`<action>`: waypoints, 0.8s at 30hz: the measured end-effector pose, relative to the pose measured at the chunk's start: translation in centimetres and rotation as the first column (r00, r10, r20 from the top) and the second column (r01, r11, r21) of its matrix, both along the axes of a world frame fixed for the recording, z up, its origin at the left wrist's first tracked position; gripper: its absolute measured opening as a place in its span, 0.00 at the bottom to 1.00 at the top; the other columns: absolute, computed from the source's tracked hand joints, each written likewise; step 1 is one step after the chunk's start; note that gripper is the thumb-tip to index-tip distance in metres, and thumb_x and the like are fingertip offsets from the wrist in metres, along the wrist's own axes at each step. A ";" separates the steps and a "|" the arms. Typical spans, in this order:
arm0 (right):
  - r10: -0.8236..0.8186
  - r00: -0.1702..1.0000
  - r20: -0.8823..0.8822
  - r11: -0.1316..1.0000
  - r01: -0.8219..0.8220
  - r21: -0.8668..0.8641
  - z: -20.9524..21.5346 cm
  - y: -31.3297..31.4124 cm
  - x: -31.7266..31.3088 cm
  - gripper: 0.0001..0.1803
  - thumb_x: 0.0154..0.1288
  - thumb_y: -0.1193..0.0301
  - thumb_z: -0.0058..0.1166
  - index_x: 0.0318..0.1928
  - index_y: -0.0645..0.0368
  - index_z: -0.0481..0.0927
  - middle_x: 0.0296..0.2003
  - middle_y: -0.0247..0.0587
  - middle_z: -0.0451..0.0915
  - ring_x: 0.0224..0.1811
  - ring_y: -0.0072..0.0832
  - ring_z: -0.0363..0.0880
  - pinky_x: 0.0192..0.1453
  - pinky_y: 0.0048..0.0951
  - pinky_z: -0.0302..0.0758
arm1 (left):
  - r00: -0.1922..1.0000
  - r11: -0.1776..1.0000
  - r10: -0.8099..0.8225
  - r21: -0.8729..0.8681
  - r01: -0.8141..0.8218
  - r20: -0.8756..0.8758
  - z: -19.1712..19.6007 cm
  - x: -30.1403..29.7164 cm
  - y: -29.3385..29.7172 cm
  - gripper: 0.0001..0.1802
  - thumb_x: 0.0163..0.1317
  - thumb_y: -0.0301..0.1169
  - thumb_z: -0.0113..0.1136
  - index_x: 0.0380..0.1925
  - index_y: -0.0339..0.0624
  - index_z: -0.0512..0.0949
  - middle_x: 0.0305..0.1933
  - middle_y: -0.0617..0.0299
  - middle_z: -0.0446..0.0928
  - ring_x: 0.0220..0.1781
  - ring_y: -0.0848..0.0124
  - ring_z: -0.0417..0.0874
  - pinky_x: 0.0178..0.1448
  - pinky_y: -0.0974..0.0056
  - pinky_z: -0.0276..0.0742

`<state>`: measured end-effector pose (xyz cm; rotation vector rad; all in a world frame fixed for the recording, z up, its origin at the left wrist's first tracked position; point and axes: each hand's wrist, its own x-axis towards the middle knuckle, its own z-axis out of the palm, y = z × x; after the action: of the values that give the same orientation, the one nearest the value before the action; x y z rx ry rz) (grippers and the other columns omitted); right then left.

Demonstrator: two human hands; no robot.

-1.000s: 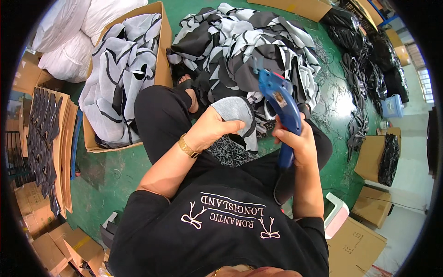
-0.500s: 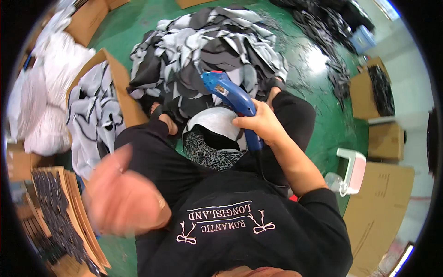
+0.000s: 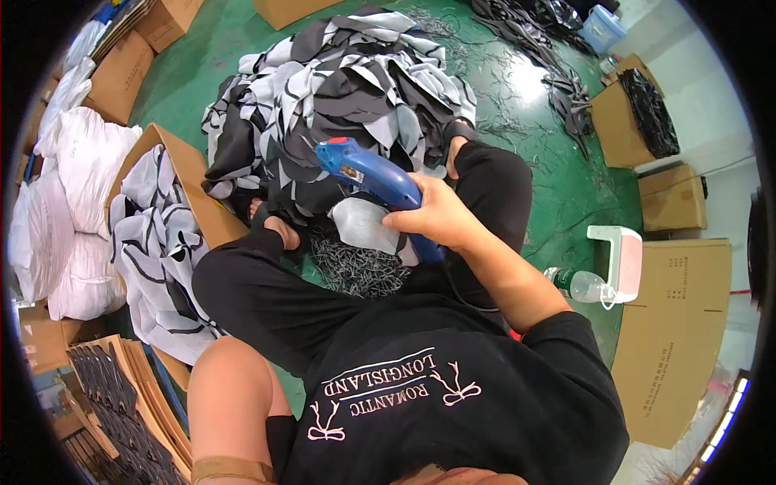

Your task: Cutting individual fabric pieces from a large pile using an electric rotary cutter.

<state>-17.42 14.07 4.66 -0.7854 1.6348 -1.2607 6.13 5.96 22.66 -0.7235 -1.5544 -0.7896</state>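
Observation:
Blue electric scissors [image 3: 373, 175] with a red button are gripped in my right hand [image 3: 432, 212], with their head pointing to the far left over a heap of fabric. Just below them, a pale grey fabric piece [image 3: 364, 225] lies on a pile of thin dark and grey scraps [image 3: 354, 265] between my legs. The fabric and my right hand overlap in the view, so I cannot tell whether they touch. My left arm is bent back at the lower left; a tan band circles it, and the hand itself is out of view.
Beyond my feet spreads a large heap of grey and black fabric pieces [image 3: 343, 93]. A cardboard box [image 3: 182, 174] of cut fabric and white sacks [image 3: 97, 166] stand left. On the right are a plastic bottle [image 3: 584, 284], a pink and white stool [image 3: 629, 263] and flat cardboard [image 3: 675, 339].
My left hand, blurred over my left thigh before, has drawn back out of view. My right hand keeps hold of the electric scissors, and the whole view has shifted slightly.

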 end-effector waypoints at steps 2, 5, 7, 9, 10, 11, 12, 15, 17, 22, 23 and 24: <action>0.011 1.000 -0.004 1.000 -0.011 -0.024 0.3 -0.1 0.0 0.22 0.46 0.72 0.66 0.44 0.66 0.75 0.30 0.31 0.75 0.30 0.18 0.73 0.38 0.23 0.71 | 1.000 1.000 -0.022 0.011 0.022 -0.006 0.2 0.1 0.4 0.12 0.65 0.35 0.54 0.38 0.37 0.77 0.37 0.59 0.79 0.34 0.69 0.79 0.41 0.67 0.76; 0.011 1.000 0.028 0.998 -0.010 -0.059 0.5 0.1 0.0 0.22 0.46 0.71 0.66 0.43 0.65 0.76 0.30 0.31 0.75 0.30 0.17 0.72 0.38 0.23 0.71 | 0.999 0.999 -0.039 0.032 0.040 -0.019 0.6 0.1 0.9 0.12 0.65 0.35 0.54 0.39 0.38 0.77 0.38 0.59 0.79 0.35 0.69 0.79 0.42 0.67 0.75; 0.020 1.000 0.020 0.999 -0.019 -0.050 0.3 -0.2 0.2 0.22 0.46 0.70 0.66 0.43 0.65 0.76 0.30 0.30 0.75 0.30 0.17 0.72 0.38 0.23 0.71 | 0.998 0.997 -0.059 0.047 0.061 -0.033 0.7 0.1 0.9 0.12 0.65 0.35 0.54 0.40 0.38 0.77 0.39 0.60 0.79 0.36 0.69 0.79 0.43 0.67 0.75; 0.030 0.999 0.013 0.997 -0.029 -0.069 0.2 -0.1 0.2 0.22 0.46 0.70 0.66 0.42 0.65 0.76 0.29 0.30 0.75 0.31 0.17 0.72 0.38 0.22 0.71 | 0.997 0.996 -0.072 0.052 0.074 -0.037 1.0 0.3 1.2 0.12 0.65 0.35 0.54 0.41 0.39 0.76 0.40 0.60 0.78 0.37 0.70 0.78 0.44 0.67 0.75; 0.024 1.000 0.017 0.998 -0.023 -0.060 0.2 0.0 0.3 0.22 0.46 0.70 0.66 0.42 0.65 0.76 0.29 0.30 0.75 0.31 0.17 0.71 0.38 0.22 0.70 | 0.997 0.996 -0.065 0.051 0.066 -0.032 1.0 0.4 1.4 0.12 0.65 0.35 0.54 0.42 0.39 0.76 0.40 0.61 0.78 0.38 0.70 0.78 0.45 0.67 0.75; 0.019 1.000 0.017 0.999 -0.018 -0.050 0.2 0.1 0.2 0.22 0.46 0.70 0.66 0.42 0.65 0.76 0.29 0.30 0.75 0.31 0.17 0.71 0.38 0.22 0.70 | 0.997 0.996 -0.070 0.057 0.072 -0.039 1.0 0.4 1.5 0.12 0.65 0.35 0.54 0.42 0.39 0.76 0.40 0.61 0.78 0.39 0.70 0.78 0.45 0.67 0.75; 0.027 0.999 0.021 0.998 -0.026 -0.056 0.3 0.1 0.2 0.22 0.46 0.70 0.66 0.42 0.65 0.76 0.29 0.30 0.75 0.31 0.17 0.71 0.38 0.22 0.70 | 0.996 0.995 -0.073 0.059 0.076 -0.044 1.1 0.5 1.6 0.12 0.65 0.35 0.54 0.43 0.40 0.76 0.41 0.61 0.78 0.39 0.70 0.78 0.46 0.67 0.75; 0.024 1.000 0.012 0.999 -0.023 -0.027 0.3 0.1 0.0 0.21 0.46 0.70 0.66 0.42 0.65 0.76 0.29 0.29 0.74 0.31 0.16 0.71 0.38 0.22 0.70 | 0.995 0.994 -0.084 0.064 0.087 -0.048 1.1 0.7 1.9 0.12 0.65 0.34 0.54 0.44 0.40 0.75 0.42 0.62 0.78 0.41 0.71 0.78 0.47 0.67 0.75; 0.005 1.000 0.014 0.998 -0.004 -0.067 0.1 0.0 0.0 0.20 0.45 0.71 0.66 0.40 0.65 0.76 0.28 0.31 0.75 0.29 0.17 0.72 0.36 0.23 0.71 | 0.994 0.992 -0.100 0.069 0.104 -0.048 1.1 0.7 2.0 0.13 0.65 0.34 0.54 0.45 0.41 0.75 0.43 0.62 0.78 0.42 0.71 0.78 0.48 0.67 0.75; -0.019 1.000 0.025 0.994 0.021 -0.103 -0.1 0.1 0.1 0.19 0.44 0.71 0.65 0.39 0.64 0.76 0.26 0.32 0.76 0.27 0.18 0.73 0.35 0.24 0.72 | 0.991 0.988 -0.123 0.090 0.128 -0.055 1.2 0.8 2.0 0.13 0.65 0.34 0.53 0.48 0.42 0.74 0.45 0.63 0.77 0.44 0.72 0.77 0.51 0.67 0.74; -0.031 0.999 0.028 0.995 0.034 -0.098 -0.1 0.2 0.1 0.19 0.44 0.71 0.65 0.39 0.64 0.76 0.26 0.32 0.76 0.27 0.18 0.73 0.35 0.24 0.72 | 0.991 0.987 -0.123 0.093 0.127 -0.053 1.1 0.8 1.9 0.14 0.65 0.34 0.53 0.48 0.42 0.74 0.45 0.64 0.77 0.45 0.72 0.77 0.52 0.68 0.74; -0.041 0.999 0.032 0.994 0.044 -0.096 0.0 0.2 0.1 0.19 0.44 0.71 0.65 0.39 0.64 0.76 0.27 0.32 0.76 0.27 0.18 0.73 0.35 0.24 0.72 | 0.990 0.986 -0.134 0.096 0.139 -0.051 0.9 0.8 1.9 0.14 0.65 0.34 0.53 0.49 0.42 0.74 0.46 0.64 0.77 0.45 0.72 0.77 0.52 0.68 0.74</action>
<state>-17.30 14.23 4.65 -0.7905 1.5838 -1.3838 6.89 7.82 23.55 -0.7751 -1.4267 -0.9397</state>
